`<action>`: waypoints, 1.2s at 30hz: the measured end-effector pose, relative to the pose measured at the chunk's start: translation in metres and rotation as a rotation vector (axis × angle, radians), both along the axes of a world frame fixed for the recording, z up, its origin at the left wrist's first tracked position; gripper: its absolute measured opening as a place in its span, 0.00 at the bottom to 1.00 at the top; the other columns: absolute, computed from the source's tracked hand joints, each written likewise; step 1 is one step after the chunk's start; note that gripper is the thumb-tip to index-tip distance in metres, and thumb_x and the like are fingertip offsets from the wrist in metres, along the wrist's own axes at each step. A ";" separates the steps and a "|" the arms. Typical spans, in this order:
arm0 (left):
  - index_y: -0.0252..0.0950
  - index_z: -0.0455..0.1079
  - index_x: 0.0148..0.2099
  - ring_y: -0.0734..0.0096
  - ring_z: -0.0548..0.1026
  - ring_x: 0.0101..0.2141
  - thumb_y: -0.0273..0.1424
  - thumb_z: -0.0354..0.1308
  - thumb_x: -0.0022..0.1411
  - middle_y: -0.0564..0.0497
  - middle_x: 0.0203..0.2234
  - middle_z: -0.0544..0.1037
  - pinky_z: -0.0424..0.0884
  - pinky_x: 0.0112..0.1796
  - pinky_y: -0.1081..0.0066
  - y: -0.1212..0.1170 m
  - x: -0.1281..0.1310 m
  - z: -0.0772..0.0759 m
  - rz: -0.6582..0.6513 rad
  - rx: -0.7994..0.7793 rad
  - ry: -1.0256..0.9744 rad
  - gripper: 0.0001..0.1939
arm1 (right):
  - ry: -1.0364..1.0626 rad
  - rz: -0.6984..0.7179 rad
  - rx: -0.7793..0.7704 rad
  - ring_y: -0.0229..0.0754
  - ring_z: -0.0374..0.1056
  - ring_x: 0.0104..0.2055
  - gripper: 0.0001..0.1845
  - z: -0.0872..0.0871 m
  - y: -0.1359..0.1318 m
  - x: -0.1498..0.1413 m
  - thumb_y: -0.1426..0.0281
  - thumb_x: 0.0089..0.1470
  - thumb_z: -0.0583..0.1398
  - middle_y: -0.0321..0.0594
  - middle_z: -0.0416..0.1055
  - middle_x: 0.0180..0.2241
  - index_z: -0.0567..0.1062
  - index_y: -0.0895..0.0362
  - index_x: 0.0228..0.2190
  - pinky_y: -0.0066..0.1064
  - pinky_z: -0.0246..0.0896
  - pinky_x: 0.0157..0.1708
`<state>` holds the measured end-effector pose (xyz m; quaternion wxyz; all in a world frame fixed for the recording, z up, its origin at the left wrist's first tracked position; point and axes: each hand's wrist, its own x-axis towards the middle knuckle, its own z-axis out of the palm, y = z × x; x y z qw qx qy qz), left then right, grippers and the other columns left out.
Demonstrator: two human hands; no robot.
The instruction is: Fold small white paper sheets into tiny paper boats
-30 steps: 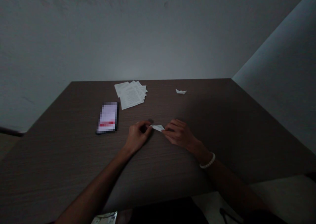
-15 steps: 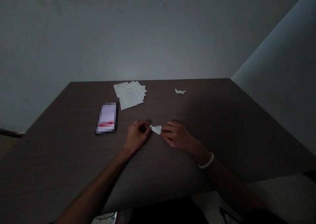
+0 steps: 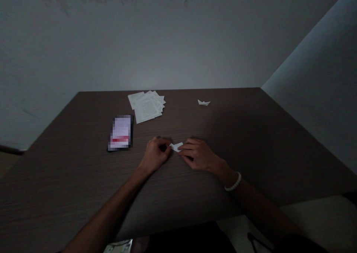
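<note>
A small folded piece of white paper (image 3: pixel 176 147) lies low over the tabletop between my two hands. My left hand (image 3: pixel 155 154) pinches its left end between thumb and forefinger, the other fingers curled. From the other side, the fingertips of my right hand (image 3: pixel 198 154) close on the paper's right end and cover part of it. A white beaded bracelet (image 3: pixel 233 182) circles my right wrist. Farther back on the right sits a small folded paper boat (image 3: pixel 203 103), apart from both hands.
The brown wooden table (image 3: pixel 178 193) reaches back to a grey wall (image 3: pixel 173 41). Several printed paper sheets (image 3: pixel 146 108) lie fanned in a pile at the back left. A phone (image 3: pixel 120 133) with a blurred screen rests in front of them, left of my left hand.
My right fingertips have shifted slightly left over the folded paper, covering more of its right end. My left hand keeps its pinch almost in place.
</note>
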<state>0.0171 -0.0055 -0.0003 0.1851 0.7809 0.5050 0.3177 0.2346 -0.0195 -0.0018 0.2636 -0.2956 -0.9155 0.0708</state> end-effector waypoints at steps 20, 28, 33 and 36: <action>0.35 0.77 0.35 0.63 0.68 0.36 0.24 0.56 0.62 0.47 0.31 0.75 0.65 0.39 0.63 -0.002 -0.005 -0.009 -0.189 0.152 0.167 0.08 | -0.144 -0.190 -0.033 0.44 0.62 0.44 0.10 0.003 -0.006 -0.013 0.67 0.62 0.57 0.41 0.72 0.39 0.77 0.53 0.41 0.37 0.56 0.43; 0.33 0.76 0.37 0.64 0.67 0.35 0.21 0.52 0.63 0.45 0.32 0.72 0.66 0.37 0.65 -0.004 -0.006 -0.003 -0.307 0.246 0.277 0.10 | -0.141 -0.220 -0.051 0.43 0.62 0.43 0.10 0.003 -0.005 -0.016 0.67 0.62 0.57 0.39 0.71 0.38 0.78 0.54 0.38 0.36 0.53 0.41; 0.32 0.75 0.37 0.63 0.66 0.35 0.19 0.53 0.61 0.45 0.32 0.71 0.66 0.37 0.65 -0.005 -0.004 -0.003 -0.300 0.271 0.315 0.10 | -0.147 -0.249 -0.046 0.43 0.61 0.43 0.10 0.004 -0.005 -0.017 0.67 0.62 0.57 0.39 0.72 0.37 0.78 0.54 0.36 0.37 0.52 0.41; 0.32 0.75 0.36 0.63 0.67 0.35 0.19 0.53 0.60 0.45 0.32 0.71 0.66 0.37 0.65 -0.006 -0.003 -0.003 -0.293 0.265 0.352 0.10 | -0.139 -0.258 -0.045 0.44 0.61 0.43 0.09 0.004 -0.005 -0.018 0.67 0.62 0.57 0.39 0.72 0.37 0.78 0.54 0.37 0.37 0.51 0.41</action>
